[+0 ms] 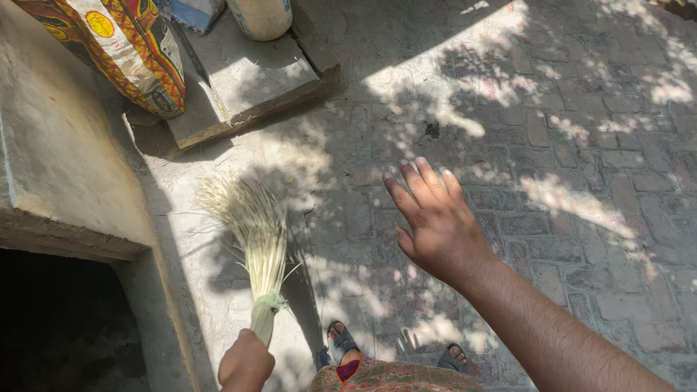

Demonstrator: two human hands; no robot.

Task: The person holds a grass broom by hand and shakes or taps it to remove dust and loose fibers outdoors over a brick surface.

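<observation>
Head view: the left hand grips a straw broom, its bristles on the brick floor near the concrete slab. The right hand hovers open, empty. A dark speck remains beyond the broom, so sweeping looks unfinished.

The left hand grips a straw broom over brick paving; the right hand hovers open.
</observation>
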